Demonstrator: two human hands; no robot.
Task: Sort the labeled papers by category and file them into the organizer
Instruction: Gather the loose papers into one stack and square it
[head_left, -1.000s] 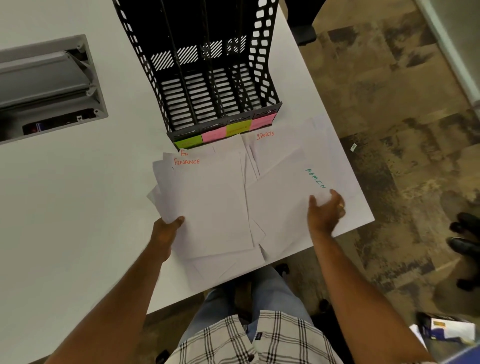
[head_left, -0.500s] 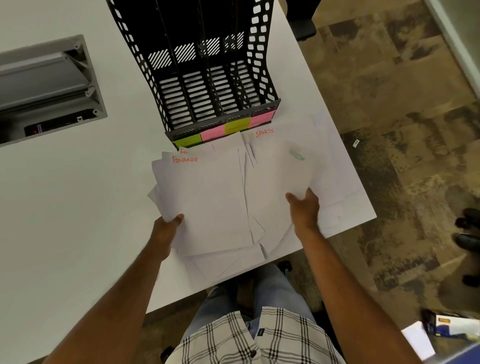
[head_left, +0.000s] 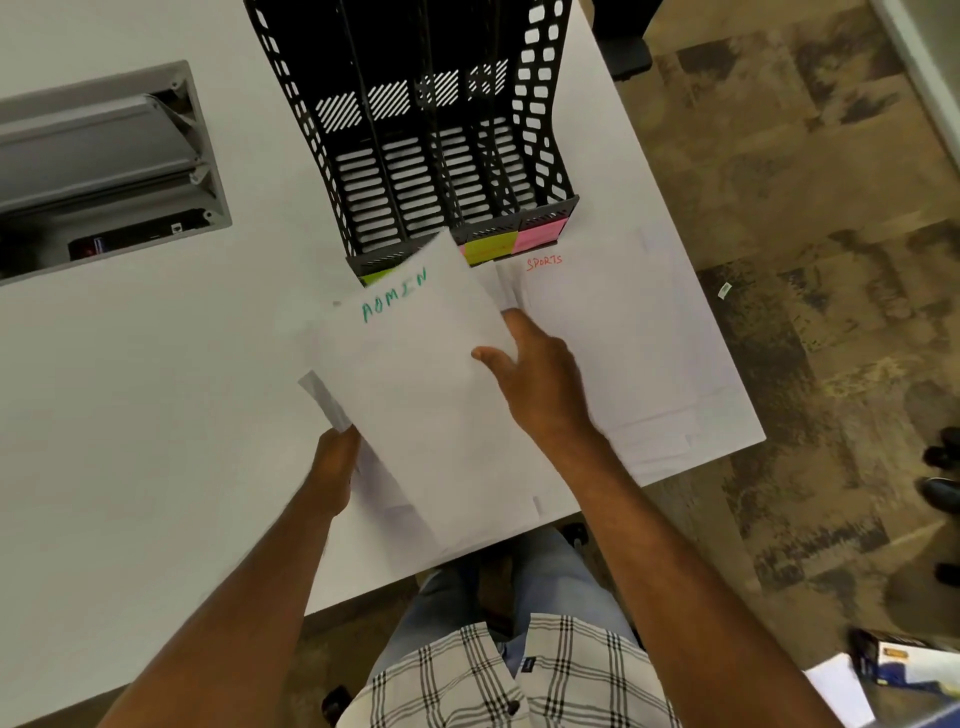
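A white sheet marked ADMIN in green is lifted over the pile, just in front of the black slotted organizer. My right hand pinches its right edge, thumb on top. My left hand grips the lower left edge of the stack of papers beneath. To the right, a sheet marked SPORTS in red lies flat on several other white sheets. Green, yellow and pink sticky labels line the organizer's front lip, partly hidden by the ADMIN sheet.
The white table ends close on the right and near side, with patterned floor beyond. A grey cable hatch is sunk into the table at left. Shoes show at the far right, a box on the floor.
My right hand picked up the ADMIN sheet from the right pile and carried it left over the stack in my left hand, covering the FINANCE sheet. The left hand stayed put.
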